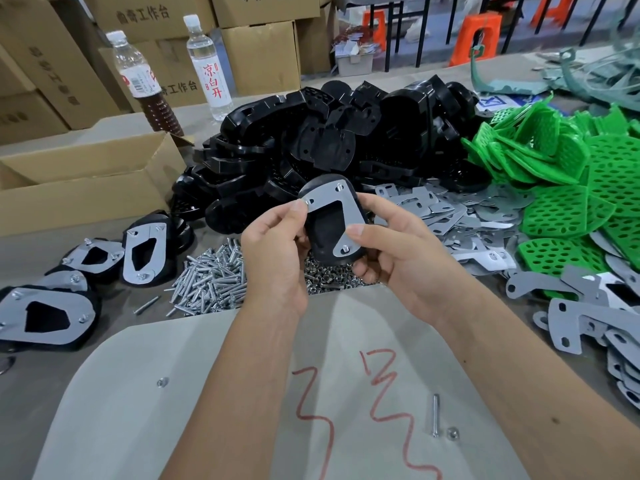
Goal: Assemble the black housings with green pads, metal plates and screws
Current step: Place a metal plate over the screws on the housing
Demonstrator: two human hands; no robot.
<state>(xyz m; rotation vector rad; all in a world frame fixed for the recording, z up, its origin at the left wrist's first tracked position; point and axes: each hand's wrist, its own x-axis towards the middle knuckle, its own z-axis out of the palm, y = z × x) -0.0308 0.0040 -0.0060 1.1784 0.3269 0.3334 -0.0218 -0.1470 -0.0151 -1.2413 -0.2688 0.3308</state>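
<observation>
I hold a black housing [327, 233] above the table, a grey metal plate [341, 209] lying on its upper face. My right hand [391, 251] grips the housing from the right, thumb on the plate's edge. My left hand [277, 251] supports it from the left and pinches a small nut or screw [309, 201] at the plate's top left corner. A screw end [345, 249] stands in the plate's lower hole. Behind lie a heap of black housings [329, 140], green perforated pads [568, 188], loose plates [450, 216] and a pile of screws [211, 282].
Several assembled units [48, 313] lie at the left. An open cardboard box [79, 181] and two bottles [207, 64] stand at the back left. More plates [595, 323] pile at the right edge. A loose screw [435, 419] and nut [452, 434] rest on the grey board [207, 393] near me.
</observation>
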